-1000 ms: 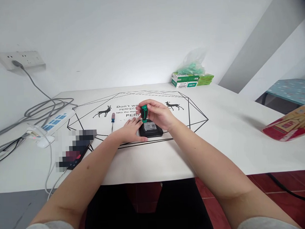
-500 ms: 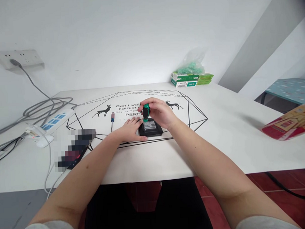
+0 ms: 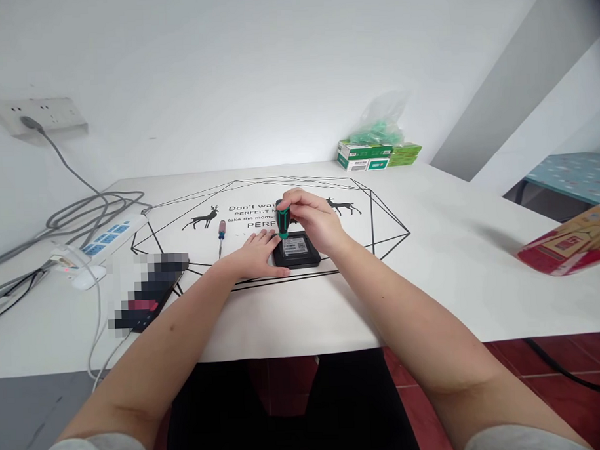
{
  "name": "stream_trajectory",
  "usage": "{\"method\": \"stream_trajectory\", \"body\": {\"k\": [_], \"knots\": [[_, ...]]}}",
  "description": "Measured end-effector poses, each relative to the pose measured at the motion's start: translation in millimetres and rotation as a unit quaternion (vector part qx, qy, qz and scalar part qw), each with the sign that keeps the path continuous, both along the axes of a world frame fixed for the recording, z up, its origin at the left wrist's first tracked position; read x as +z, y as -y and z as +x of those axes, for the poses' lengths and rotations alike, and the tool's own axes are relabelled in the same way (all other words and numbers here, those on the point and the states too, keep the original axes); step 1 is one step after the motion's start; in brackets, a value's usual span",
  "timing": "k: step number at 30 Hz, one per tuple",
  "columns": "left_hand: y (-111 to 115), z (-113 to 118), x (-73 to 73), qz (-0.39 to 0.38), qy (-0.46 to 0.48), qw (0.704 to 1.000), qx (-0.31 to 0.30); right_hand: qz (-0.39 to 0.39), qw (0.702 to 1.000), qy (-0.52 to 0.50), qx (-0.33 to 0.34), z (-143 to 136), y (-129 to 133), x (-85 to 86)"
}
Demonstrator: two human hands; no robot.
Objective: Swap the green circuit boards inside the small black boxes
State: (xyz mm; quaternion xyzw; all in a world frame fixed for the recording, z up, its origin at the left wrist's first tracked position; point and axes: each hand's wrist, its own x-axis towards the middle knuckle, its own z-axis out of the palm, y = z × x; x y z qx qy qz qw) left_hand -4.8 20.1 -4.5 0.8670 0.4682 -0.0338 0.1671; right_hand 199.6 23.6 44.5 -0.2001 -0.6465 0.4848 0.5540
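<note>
A flat black case (image 3: 309, 258) lies on the table; set in it is a silver, labelled unit that looks like a hard drive (image 3: 295, 245). My left hand (image 3: 254, 256) rests at the case's left side, fingers spread, with thumb and forefinger bracing its left edge. In my right hand (image 3: 317, 218), a green-and-black screwdriver (image 3: 283, 219) stands nearly upright over the case's far left corner. My fingers pinch the top of its handle. Its tip is hidden, so contact with a screw cannot be made out. A second, smaller screwdriver (image 3: 222, 234) lies left of my left hand.
A phone-like dark object (image 3: 155, 292), partly blurred out, lies at the left near a power strip (image 3: 113, 237) and coiled cables (image 3: 78, 213). Green-and-white boxes (image 3: 364, 155) under a plastic bag stand by the wall. A red-and-yellow package (image 3: 569, 242) lies at the right.
The screwdriver handle has shifted slightly left and tipped more upright, and my right hand's fingers have turned around its top. My left hand and the case have stayed in place.
</note>
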Motion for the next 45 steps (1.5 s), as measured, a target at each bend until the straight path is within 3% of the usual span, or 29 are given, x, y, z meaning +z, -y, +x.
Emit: {"method": "stream_trajectory", "body": {"k": [9,15,21,28,37,45], "knots": [[1,2,1.2,0.003,-0.016,1.0,0.005,-0.025,0.998,-0.037,-0.036,-10,-5,-10.0],[0,1,-1.3,0.006,-0.011,1.0,-0.001,-0.035,0.999,-0.011,-0.017,-10,-3,-12.6],[-3,-2,-6.8,0.014,0.001,1.0,-0.011,0.122,0.978,0.063,-0.156,-6,-8,-19.6],[-4,-2,-7.5,0.011,0.007,1.0,-0.007,0.205,0.957,0.08,-0.189,-8,-2,-17.8],[-4,-3,-8.4,0.023,0.024,0.999,-0.012,0.081,0.976,0.08,-0.188,-18,3,-16.6],[-3,0,-5.1,0.01,0.004,1.0,-0.004,0.08,0.979,0.077,-0.171,-15,5,-17.7]]}}
